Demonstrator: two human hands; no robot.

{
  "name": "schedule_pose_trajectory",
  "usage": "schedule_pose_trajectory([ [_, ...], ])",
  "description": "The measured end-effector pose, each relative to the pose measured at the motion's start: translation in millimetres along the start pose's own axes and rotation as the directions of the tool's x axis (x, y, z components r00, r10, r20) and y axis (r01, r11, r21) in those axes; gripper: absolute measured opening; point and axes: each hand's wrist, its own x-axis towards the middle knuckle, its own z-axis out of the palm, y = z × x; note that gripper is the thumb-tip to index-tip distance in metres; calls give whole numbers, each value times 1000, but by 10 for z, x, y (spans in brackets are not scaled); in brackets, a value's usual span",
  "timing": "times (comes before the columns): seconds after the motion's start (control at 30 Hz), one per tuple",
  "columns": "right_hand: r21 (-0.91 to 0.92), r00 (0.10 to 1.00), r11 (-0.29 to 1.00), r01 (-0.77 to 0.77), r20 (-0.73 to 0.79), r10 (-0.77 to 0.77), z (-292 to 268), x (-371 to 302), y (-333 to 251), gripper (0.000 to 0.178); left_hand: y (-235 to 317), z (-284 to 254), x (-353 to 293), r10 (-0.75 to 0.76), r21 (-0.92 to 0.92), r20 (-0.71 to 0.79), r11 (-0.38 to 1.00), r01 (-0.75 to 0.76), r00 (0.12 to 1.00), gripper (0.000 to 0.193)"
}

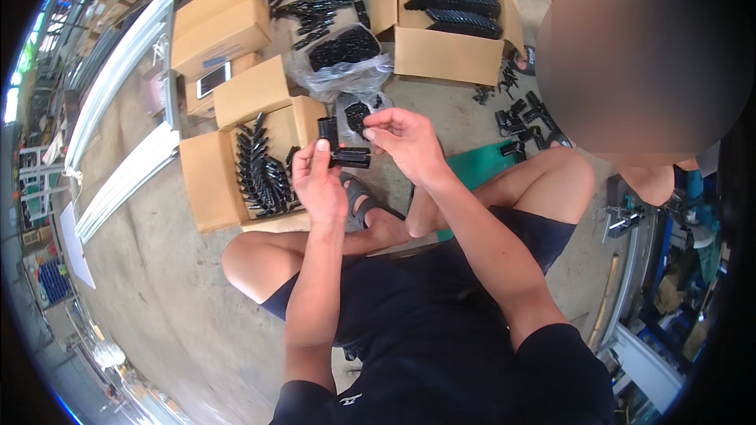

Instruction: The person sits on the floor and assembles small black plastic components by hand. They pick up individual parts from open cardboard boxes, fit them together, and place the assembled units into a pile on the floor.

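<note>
My left hand (319, 182) is closed around a black T-shaped tube fitting (346, 158), holding it up in front of my crossed legs. My right hand (408, 144) hovers just to its right, thumb and forefinger pinched together. Whatever lies in that pinch is too small to make out. Behind the fingertips sits a clear plastic bag of small black parts (357, 116). On the left stands an open cardboard box (209, 181), in which similar black fittings (258, 169) are laid in rows.
A larger plastic bag of black parts (344, 49) and a box of black pieces (449, 57) stand farther off. Loose fittings (521, 120) lie at right by a green mat (480, 165), near another person (646, 181). A tablet (213, 79) rests on cardboard at left.
</note>
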Motion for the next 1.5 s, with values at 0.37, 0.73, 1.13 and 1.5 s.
schedule_pose_trajectory([
  [0.37, -61, 981, 988, 141, -122, -148, 363, -425, -38, 17, 51, 156, -408, 222, 49, 104, 972, -228, 970, 15],
  [0.73, 71, 990, 996, 59, -136, -49, 465, -511, -96, 14, 52, 138, -508, 306, 130, 125, 938, -321, 944, 15],
  [1.13, 271, 987, 961, -58, -126, 95, 410, -589, -63, 17, 27, 164, -580, 317, 226, 124, 914, -338, 940, 16],
  [1.5, 95, 979, 994, -57, -189, 74, 274, -576, 150, 20, -123, 164, -524, 234, 227, 142, 938, -261, 962, 18],
])
